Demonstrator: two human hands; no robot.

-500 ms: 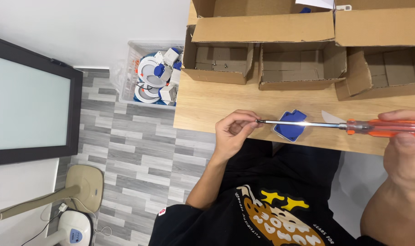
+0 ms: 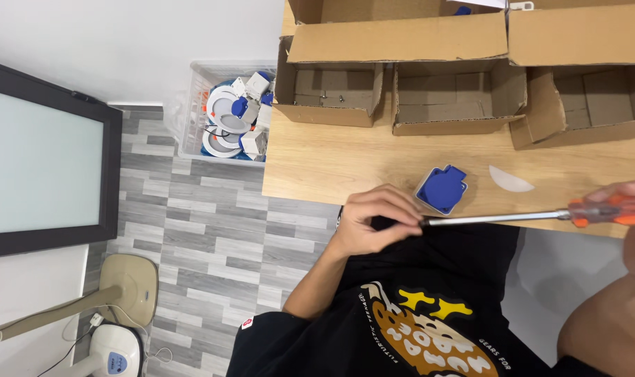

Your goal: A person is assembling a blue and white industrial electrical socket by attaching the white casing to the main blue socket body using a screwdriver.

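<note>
Evidently to steady it, the left hand (image 2: pixel 373 222) pinches the screwdriver (image 2: pixel 520 218) tip at the tabletop (image 2: pixel 331 164) edge, while the right hand (image 2: pixel 628 199) clenches its orange handle beside the blue box (image 2: pixel 441 188).

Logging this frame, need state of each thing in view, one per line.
left hand: closed, pinching the screwdriver tip
right hand: gripping the orange handle
screwdriver: held level between both hands
blue cap: lying on the table, untouched
cardboard boxes: open
plastic bin: filled with light fittings
</note>
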